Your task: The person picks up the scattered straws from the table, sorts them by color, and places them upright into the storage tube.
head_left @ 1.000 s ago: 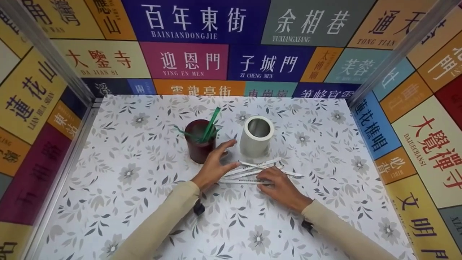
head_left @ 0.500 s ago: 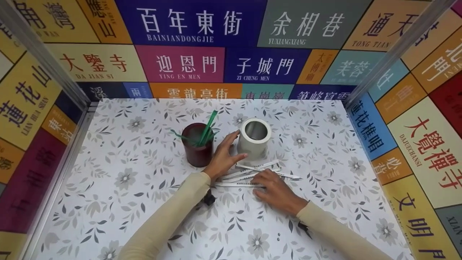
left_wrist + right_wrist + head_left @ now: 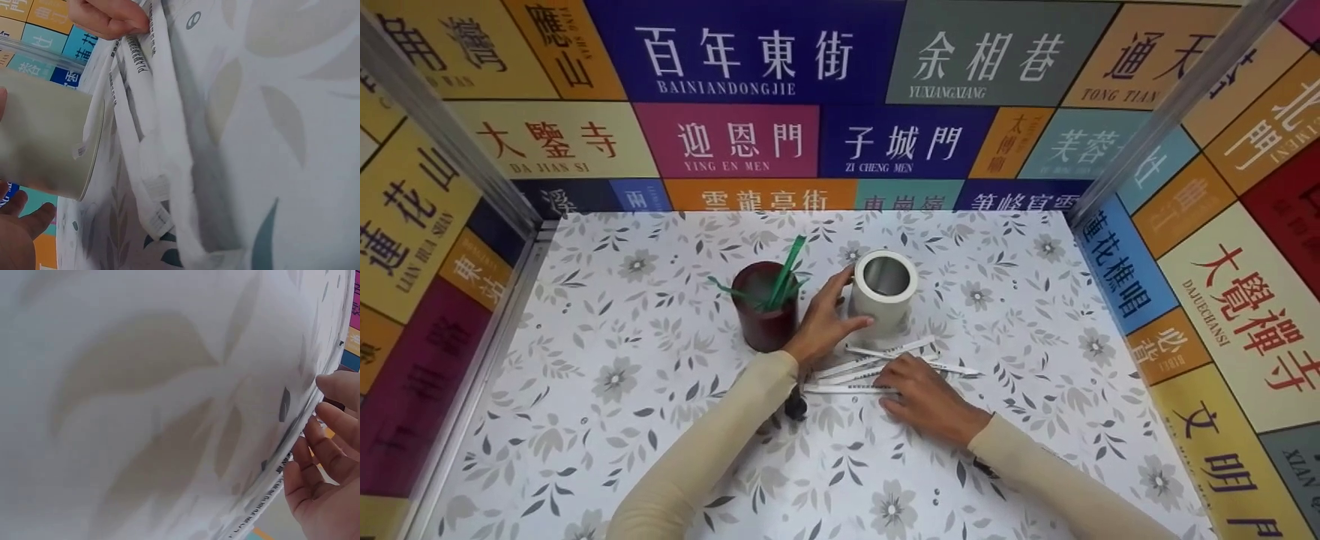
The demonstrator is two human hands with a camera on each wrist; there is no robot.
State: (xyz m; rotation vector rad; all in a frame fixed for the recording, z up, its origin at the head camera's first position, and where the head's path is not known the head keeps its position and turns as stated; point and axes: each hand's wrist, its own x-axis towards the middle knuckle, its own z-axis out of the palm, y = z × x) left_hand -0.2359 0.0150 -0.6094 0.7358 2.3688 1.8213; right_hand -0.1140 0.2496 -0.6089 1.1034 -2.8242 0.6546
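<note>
White packets [image 3: 851, 366] mid-frame lie under the right hand [image 3: 921, 394], grip unclear; left hand [image 3: 823, 322], spread wide, sits between pale cup [image 3: 883, 309] and maroon cup [image 3: 765, 324]!

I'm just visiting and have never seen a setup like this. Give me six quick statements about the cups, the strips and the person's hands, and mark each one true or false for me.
1. Green strips poke out of the dark red cup. True.
2. The dark red cup is tipped over. False: it stands upright.
3. The left hand is beside the pale cup. True.
4. Green strips poke out of the pale cup. False: they poke out of the dark red cup only.
5. The right hand is at the white printed strips. True.
6. The white printed strips are all inside the pale cup. False: they lie loosely piled on the patterned tabletop.
</note>
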